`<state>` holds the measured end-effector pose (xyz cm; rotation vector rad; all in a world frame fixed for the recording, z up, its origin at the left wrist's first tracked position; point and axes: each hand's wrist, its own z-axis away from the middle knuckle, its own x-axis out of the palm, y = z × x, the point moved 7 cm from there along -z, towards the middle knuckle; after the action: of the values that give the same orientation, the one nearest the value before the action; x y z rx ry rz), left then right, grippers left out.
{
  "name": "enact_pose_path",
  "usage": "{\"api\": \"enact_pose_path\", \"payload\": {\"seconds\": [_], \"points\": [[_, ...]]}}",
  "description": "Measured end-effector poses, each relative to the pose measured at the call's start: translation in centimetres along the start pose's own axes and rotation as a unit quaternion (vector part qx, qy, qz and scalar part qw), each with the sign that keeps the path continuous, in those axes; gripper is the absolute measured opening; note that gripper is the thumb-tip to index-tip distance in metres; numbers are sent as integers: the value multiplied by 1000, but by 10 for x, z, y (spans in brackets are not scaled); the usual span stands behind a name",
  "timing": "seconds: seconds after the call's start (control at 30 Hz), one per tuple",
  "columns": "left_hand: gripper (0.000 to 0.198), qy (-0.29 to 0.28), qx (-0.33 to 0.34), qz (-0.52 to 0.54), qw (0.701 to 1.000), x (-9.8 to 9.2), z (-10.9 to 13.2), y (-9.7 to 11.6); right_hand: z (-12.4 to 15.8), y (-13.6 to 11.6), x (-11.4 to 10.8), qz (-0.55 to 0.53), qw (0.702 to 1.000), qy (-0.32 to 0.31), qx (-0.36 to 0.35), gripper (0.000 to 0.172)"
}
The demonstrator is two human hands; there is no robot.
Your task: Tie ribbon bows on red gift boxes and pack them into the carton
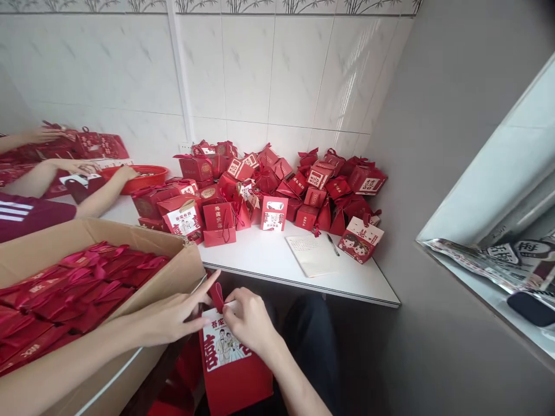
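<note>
A red gift box (237, 384) with a white printed panel showing a cartoon couple stands low in front of me, near my lap. My right hand (250, 320) pinches its top edge at the base of a red ribbon loop (218, 296). From the left, my left hand (184, 316) reaches to the same box, index finger stretched out beside the loop and thumb apart near the panel's edge. Its other fingers are partly hidden. Whether the left fingertips touch the box, I cannot tell.
An open cardboard box (173, 260) of red gift boxes stands at my left. More gift boxes (271, 173) are heaped on the white table (269, 254), with a notebook (310, 254) and pen (333, 245). Co-workers' hands (125, 173) are near a red basin (151, 179).
</note>
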<state>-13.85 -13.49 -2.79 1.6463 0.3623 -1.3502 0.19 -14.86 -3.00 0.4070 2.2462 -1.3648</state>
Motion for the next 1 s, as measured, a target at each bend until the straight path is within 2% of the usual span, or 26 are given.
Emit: {"api": "enact_pose_path", "payload": {"seconds": [0.17,0.3,0.4,0.57,0.67,0.8,1.0], "points": [[33,-39,-44,-75,995,-4,-4,-20,8,3,2,-39,998,-31,24,13],[28,-49,-9,-102,994,2,-5,-21,6,8,-3,-161,983,-63,60,11],[29,-32,-2,-137,990,2,-8,-18,6,17,-1,-278,949,-101,112,6],[25,0,-31,-188,982,-3,-10,-20,15,25,12,-425,875,-128,193,17],[27,-46,-64,-177,981,4,-8,-25,22,26,19,-480,839,-124,222,20],[29,-108,-83,-168,976,12,-5,-26,28,22,20,-533,808,-123,219,23],[33,-146,-110,-171,968,14,-2,-27,39,4,12,-559,800,-127,176,25]]}}
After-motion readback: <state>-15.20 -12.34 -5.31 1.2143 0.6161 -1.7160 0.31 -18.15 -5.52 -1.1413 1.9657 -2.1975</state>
